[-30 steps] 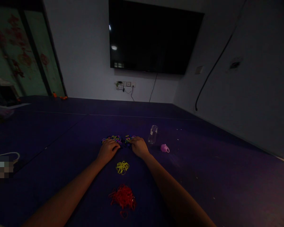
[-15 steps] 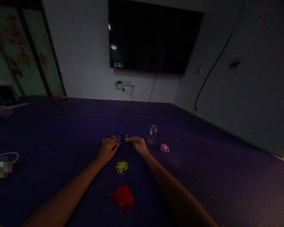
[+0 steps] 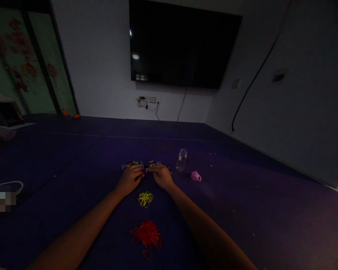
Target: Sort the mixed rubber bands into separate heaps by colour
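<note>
A heap of mixed-colour rubber bands [image 3: 135,163] lies on the dark blue-purple floor, spread under and behind both hands. My left hand [image 3: 130,178] rests at its near left edge, fingers curled and tips brought together with the thumb; whatever they pinch is too small to make out. Facing it, my right hand [image 3: 162,176] lies over the right part of the heap, its fingers stretched leftward, tips close to the left fingertips. Nearer to me, between the forearms, sit a small pile of yellow rubber bands [image 3: 145,199] and a larger pile of red rubber bands [image 3: 147,234].
Right of the heap stands a clear bottle [image 3: 181,160] without a lid, with a pink cap [image 3: 195,176] with a ring loop beside it. Small white specks dot the floor on the right. A television [image 3: 183,45] hangs on the far wall above sockets and cables.
My right hand has shifted slightly left and nearer to the left hand, uncovering bands on its right side. The left hand moves only a little. Both sorted piles stay put.
</note>
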{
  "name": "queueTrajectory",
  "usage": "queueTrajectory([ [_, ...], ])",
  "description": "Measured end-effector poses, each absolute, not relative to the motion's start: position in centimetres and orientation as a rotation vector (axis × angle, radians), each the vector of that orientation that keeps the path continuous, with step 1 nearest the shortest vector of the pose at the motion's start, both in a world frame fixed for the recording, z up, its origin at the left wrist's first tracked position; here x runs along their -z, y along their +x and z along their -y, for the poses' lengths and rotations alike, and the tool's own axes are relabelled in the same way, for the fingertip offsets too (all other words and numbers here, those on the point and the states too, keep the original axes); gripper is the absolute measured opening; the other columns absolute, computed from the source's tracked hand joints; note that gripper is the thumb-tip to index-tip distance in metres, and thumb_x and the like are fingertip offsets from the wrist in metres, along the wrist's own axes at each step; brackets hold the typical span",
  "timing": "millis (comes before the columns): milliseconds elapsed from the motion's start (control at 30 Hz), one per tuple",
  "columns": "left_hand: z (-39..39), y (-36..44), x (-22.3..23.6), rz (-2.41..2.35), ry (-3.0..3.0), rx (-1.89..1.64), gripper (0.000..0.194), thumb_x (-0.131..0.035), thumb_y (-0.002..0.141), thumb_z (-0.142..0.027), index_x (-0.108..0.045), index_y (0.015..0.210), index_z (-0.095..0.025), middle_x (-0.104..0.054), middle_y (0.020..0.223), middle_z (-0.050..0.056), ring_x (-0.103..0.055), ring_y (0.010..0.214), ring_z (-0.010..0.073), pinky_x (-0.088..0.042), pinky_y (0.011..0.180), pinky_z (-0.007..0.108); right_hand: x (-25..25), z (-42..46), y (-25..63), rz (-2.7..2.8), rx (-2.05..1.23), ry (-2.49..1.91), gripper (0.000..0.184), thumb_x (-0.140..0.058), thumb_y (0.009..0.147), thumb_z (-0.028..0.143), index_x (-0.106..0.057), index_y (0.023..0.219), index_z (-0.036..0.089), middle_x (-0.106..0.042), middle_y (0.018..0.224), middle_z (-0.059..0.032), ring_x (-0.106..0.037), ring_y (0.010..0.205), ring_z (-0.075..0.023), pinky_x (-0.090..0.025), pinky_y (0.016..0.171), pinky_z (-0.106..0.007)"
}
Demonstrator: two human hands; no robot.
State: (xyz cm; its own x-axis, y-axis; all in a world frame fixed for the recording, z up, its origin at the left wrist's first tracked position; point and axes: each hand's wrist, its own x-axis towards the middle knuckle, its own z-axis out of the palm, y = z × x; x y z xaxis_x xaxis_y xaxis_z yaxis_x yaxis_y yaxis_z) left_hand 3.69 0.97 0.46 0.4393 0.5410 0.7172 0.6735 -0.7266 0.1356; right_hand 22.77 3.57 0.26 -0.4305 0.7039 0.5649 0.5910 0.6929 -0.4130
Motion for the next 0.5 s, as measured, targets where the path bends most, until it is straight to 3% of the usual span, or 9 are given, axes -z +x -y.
queueTrajectory([
  [167, -1.02, 3.72, -0.35, 1.045, -2.555, 1.166, 0.014, -0.055, 0.083, -0.016, -0.068, 0.084, -0.021, -0.069, 0.097, 0.007, -0.061, 0.095, 0.0213, -0.048, 0.084, 0.041, -0.13, -3.61, 22.29, 2.102, -0.273, -0.880, 0.045, -0.041, 0.072, 0.002, -0.072, 0.094, 0.026, -0.070, 0.098, -0.0012, -0.061, 0.099, -0.0162, -0.044, 0.092, -0.035],
  [500, -0.91, 3.70, -0.58, 1.110, -2.474, 1.204, 0.017, -0.052, 0.082, -0.013, -0.067, 0.078, -0.021, -0.069, 0.083, 0.005, -0.061, 0.081, 0.0200, -0.048, 0.081, 0.041, -0.09, -3.42, 22.21, 2.070, -0.301, -0.923, 0.043, -0.041, 0.074, 0.003, -0.072, 0.094, 0.026, -0.070, 0.099, -0.0013, -0.060, 0.100, -0.0161, -0.044, 0.092, -0.034],
])
